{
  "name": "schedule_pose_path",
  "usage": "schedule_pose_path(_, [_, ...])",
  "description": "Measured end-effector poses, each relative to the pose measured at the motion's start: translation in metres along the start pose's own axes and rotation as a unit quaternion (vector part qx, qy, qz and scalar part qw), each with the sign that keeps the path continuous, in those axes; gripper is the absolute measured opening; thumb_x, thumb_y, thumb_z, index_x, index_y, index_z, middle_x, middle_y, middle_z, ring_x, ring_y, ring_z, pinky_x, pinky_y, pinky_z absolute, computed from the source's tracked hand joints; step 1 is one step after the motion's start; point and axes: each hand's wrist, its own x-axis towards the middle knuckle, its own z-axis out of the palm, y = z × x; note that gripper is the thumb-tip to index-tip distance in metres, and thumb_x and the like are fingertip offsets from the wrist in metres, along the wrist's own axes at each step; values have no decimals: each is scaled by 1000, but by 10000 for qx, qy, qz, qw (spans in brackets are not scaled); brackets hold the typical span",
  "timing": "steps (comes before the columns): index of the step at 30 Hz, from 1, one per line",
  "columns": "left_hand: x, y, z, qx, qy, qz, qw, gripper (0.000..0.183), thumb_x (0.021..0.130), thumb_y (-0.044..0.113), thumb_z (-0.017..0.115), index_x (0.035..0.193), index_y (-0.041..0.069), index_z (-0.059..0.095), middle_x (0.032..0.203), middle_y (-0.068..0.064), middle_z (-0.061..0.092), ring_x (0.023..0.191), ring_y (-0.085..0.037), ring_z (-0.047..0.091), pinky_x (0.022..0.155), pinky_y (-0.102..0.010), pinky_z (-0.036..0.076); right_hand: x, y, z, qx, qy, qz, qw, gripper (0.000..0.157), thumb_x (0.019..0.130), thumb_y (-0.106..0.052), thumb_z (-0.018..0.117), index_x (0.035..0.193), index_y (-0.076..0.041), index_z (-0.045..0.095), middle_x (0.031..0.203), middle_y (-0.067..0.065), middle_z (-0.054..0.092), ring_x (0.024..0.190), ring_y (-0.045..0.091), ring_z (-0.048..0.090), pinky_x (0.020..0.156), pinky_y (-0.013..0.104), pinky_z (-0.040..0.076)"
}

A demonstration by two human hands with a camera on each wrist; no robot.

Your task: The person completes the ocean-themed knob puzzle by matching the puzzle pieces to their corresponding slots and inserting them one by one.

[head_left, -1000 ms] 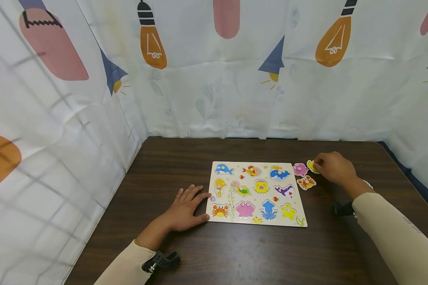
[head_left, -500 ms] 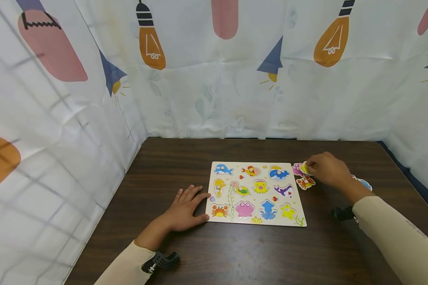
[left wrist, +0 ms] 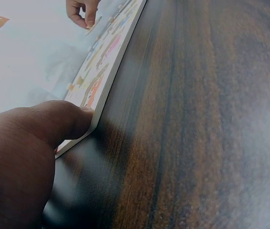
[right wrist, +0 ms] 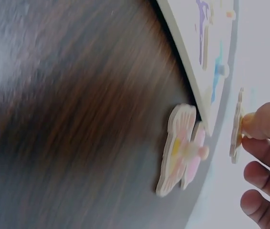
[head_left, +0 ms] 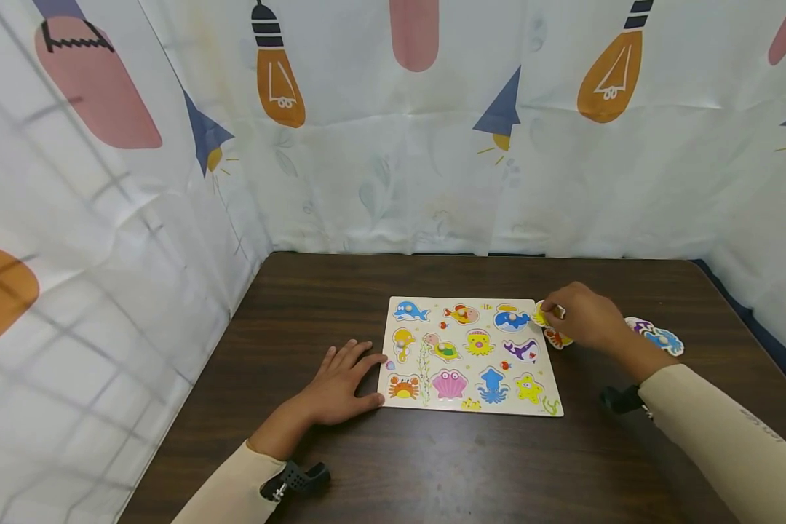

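Observation:
My right hand [head_left: 583, 314] pinches a yellow puzzle piece [head_left: 540, 316] by its knob, raised above the table at the upper right corner of the puzzle board [head_left: 474, 365]. In the right wrist view that piece [right wrist: 237, 129] is seen edge-on between thumb and finger. An orange-red piece [head_left: 555, 338] and a pink piece [right wrist: 194, 164] lie under it beside the board. My left hand [head_left: 340, 386] rests spread on the table, its thumb and a fingertip touching the board's left edge. The board bears colourful sea animals, several with knobs.
To the right of my right hand, a purple-and-white piece [head_left: 637, 325] and a blue piece [head_left: 664, 340] lie close together on the dark wooden table [head_left: 458, 466]. A printed white curtain [head_left: 380, 182] hangs behind the table and along its left side.
My right hand has moved left with the yellow piece, from beside the pink piece to the board's corner. The purple and blue pieces have come into view. My left hand stays put.

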Motion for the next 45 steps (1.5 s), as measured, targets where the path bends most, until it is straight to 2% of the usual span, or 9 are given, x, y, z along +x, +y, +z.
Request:
schedule_pose_path(6, [0,0,-1,19,-18,-12,10000,69,95,58,63,156,31,42,166,-8,25,155,-35,12,121,-60,2,1,-9,3,30,18,-127,9999,12,91,-20,79,101,-16,80,105,5,70,105,28,56,74,50,55])
schedule_pose_path(15, [0,1,-3,-5,-12,-1,10000,70,95,57,63,156,30,42,166,-8,26,155,-35,12,121,-61,2,1,-22,10,103,117,-514,9986,9,90,-17,79,99,-17,79,90,-4,64,96,22,54,61,33,48])
schedule_pose_path(24, [1,1,-2,23,-41,-34,10000,70,95,57,63,156,30,42,166,-8,26,155,-35,12,121,-60,2,3,-36,19,-75,-32,-642,9979,9,88,-19,82,97,-22,80,99,-5,70,102,22,57,67,38,54])
schedule_pose_path(34, [1,-1,1,45,-33,-57,10000,70,95,59,62,156,31,42,166,-7,26,155,-34,12,122,-59,2,4,-48,24,34,-233,-826,9963,6,90,-23,80,96,-23,80,105,-5,73,100,19,59,67,36,54])
schedule_pose_path(39, [1,-1,1,18,-36,-55,10000,70,95,59,62,156,31,42,166,-7,25,156,-34,11,122,-59,2,5,-55,26,138,-330,-890,9954,7,90,-24,80,97,-21,80,105,-3,72,100,18,58,77,39,56])
schedule_pose_path(45, [0,-1,2,8,-17,-47,10000,70,96,59,62,156,31,41,167,-7,25,156,-34,11,122,-59,2,6,-64,26,175,-356,-1067,9935,7,90,-21,80,97,-20,81,100,-6,70,98,18,59,77,38,55])
